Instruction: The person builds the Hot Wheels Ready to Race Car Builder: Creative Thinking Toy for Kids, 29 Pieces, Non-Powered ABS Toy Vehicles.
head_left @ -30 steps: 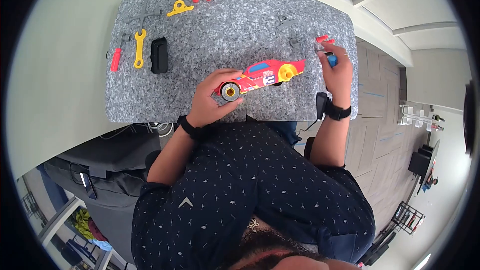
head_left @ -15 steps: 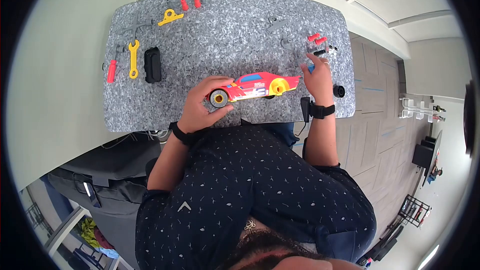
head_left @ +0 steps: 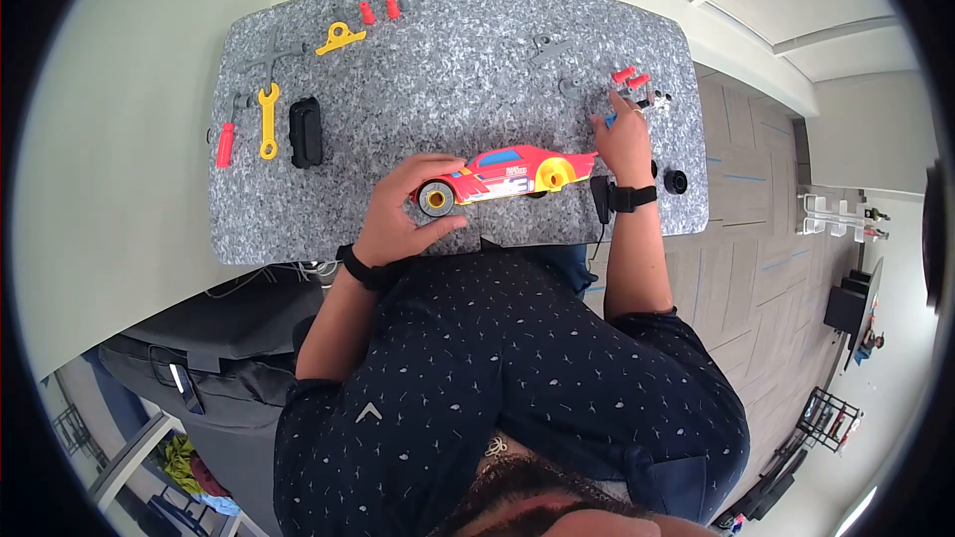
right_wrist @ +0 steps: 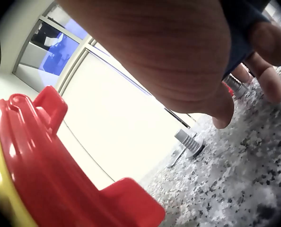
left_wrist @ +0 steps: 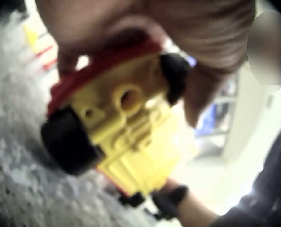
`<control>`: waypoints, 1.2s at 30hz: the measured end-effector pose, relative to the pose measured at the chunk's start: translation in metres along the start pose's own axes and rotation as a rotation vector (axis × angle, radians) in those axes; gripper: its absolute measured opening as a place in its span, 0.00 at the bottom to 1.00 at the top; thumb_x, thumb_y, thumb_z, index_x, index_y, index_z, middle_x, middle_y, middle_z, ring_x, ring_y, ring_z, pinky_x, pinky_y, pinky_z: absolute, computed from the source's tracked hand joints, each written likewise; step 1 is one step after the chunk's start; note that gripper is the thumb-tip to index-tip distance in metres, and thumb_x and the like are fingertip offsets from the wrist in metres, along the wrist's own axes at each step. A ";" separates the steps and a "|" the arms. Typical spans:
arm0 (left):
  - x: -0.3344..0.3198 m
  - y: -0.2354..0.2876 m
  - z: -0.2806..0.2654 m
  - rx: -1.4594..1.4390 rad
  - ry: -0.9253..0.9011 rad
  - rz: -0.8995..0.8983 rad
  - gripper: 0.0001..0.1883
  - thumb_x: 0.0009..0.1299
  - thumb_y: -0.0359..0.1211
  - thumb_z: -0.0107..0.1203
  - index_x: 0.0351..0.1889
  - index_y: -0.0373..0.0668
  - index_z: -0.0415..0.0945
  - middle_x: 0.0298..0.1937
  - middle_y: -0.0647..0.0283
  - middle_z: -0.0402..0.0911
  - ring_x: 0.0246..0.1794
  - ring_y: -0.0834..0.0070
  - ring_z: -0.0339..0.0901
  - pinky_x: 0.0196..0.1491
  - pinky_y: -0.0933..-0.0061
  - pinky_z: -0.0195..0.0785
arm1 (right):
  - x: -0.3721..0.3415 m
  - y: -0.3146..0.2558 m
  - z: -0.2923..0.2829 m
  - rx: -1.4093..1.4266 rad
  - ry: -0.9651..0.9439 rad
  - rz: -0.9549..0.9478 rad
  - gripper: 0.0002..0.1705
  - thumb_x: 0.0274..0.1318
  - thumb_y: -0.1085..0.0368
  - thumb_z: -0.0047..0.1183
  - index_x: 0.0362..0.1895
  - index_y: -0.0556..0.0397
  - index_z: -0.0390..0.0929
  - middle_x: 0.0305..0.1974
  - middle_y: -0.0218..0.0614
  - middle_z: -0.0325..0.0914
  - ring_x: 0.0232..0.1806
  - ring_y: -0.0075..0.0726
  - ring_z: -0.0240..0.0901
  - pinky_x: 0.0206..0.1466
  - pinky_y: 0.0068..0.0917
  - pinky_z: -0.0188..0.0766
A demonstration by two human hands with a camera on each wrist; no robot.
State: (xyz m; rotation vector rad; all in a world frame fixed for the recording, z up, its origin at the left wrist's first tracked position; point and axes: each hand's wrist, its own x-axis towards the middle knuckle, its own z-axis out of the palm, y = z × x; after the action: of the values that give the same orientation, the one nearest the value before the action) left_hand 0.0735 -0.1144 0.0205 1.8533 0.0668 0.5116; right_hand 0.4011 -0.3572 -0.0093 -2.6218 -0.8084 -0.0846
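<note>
Clock on speckled tabletop [head_left: 477, 109], 12 = far edge: red toy car [head_left: 512, 161] lies betw. 4 & 5, just off ctr. L hand [head_left: 396, 211] is clamped round its front end, thumb by the front wheel [head_left: 436, 198], prob. to steady it w/ the wheelless yellow rear hub [head_left: 554, 176] left free. R hand [head_left: 627, 146], approx. 3, grips a blue piece [right_wrist: 238, 40], seemingly tucked in so fingertips can reach small bits; it blocks part of that cluster from view. Black tray [head_left: 305, 132], yellow wrench [head_left: 268, 121] & red screwdriver [head_left: 226, 144] sit toward 9, well clear of car. Loose black wheel [head_left: 676, 181], betw. 3 & 4, beyond R wrist. Red pegs [head_left: 624, 75], approx. 2, just past R fingers; grey screw [head_left: 569, 88] same dir., nearer ctr, unobstructed.
</note>
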 end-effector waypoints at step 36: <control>-0.003 0.018 -0.001 -0.157 0.103 0.003 0.37 0.63 0.37 0.87 0.70 0.41 0.84 0.62 0.60 0.91 0.65 0.66 0.90 0.66 0.65 0.79 | -0.072 -0.210 -0.087 1.716 -0.441 -0.384 0.22 0.88 0.53 0.56 0.62 0.61 0.82 0.41 0.35 0.83 0.42 0.24 0.78 0.48 0.29 0.75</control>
State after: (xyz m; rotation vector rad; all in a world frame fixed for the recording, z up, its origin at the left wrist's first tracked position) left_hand 0.0669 -0.1204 0.0361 1.6737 0.0911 0.5975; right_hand 0.2303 -0.2699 0.1324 -0.8458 -0.8592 0.7475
